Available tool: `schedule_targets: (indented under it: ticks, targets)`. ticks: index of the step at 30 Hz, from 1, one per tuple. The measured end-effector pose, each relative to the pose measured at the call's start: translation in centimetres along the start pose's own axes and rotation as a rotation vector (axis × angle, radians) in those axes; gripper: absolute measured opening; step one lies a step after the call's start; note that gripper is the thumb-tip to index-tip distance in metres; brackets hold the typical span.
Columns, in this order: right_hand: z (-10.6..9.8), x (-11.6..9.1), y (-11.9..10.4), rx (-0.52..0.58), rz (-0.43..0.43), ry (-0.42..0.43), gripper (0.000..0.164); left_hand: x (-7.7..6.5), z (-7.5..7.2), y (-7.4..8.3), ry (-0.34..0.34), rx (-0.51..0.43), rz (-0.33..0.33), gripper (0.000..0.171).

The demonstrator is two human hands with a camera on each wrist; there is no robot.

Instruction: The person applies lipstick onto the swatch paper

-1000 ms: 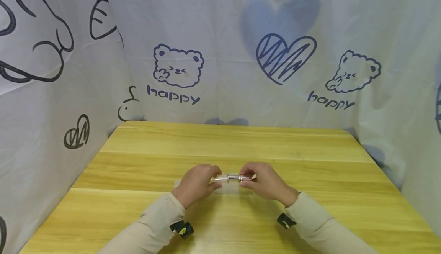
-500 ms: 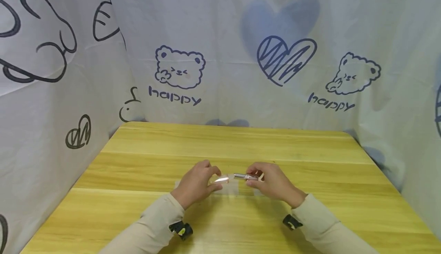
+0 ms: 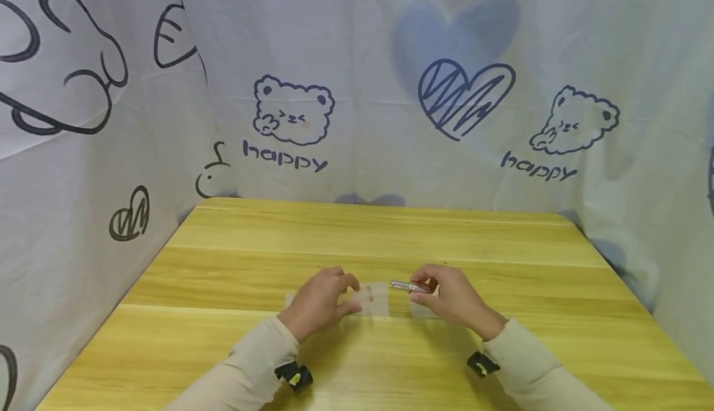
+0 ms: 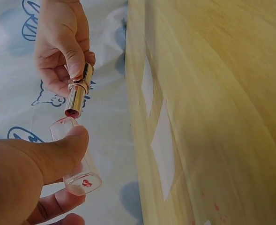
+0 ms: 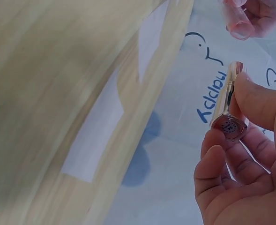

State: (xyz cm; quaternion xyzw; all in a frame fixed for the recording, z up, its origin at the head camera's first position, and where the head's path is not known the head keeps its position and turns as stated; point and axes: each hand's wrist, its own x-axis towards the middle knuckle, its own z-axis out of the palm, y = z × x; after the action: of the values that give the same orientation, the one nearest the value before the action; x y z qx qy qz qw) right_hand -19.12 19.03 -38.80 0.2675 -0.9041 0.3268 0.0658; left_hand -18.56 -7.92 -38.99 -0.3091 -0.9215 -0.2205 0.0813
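Note:
My left hand pinches a clear lipstick cap between thumb and fingers; red smudges mark its far and near ends. In my right hand is a shiny gold-silver lipstick tube, gripped by its base, with a dark red opening facing the cap. From the right wrist view the tube's round base shows a dotted label. Cap and tube are apart, roughly in line with each other, both held above the table.
White paper pieces lie on the wooden table below the hands. Small red marks spot the wood. A white cloth with drawn bears and hearts hangs behind and at the sides.
The lipstick tube has come out of the clear cap. My right hand has drawn it to the right, while my left hand has stayed nearly in place with the cap.

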Motion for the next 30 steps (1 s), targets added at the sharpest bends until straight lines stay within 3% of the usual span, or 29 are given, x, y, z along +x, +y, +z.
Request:
schedule_targets:
  ticks: [11, 30]
  targets:
    - [0.1, -0.7, 1.0, 0.05, 0.059, -0.012, 0.016, -0.2, 0.3, 0.1, -0.076, -0.054, -0.046, 0.022]
    - [0.2, -1.0, 2.3, 0.057, 0.104, -0.02, 0.016, -0.4, 0.8, -0.5, -0.142, -0.098, 0.021, 0.024]
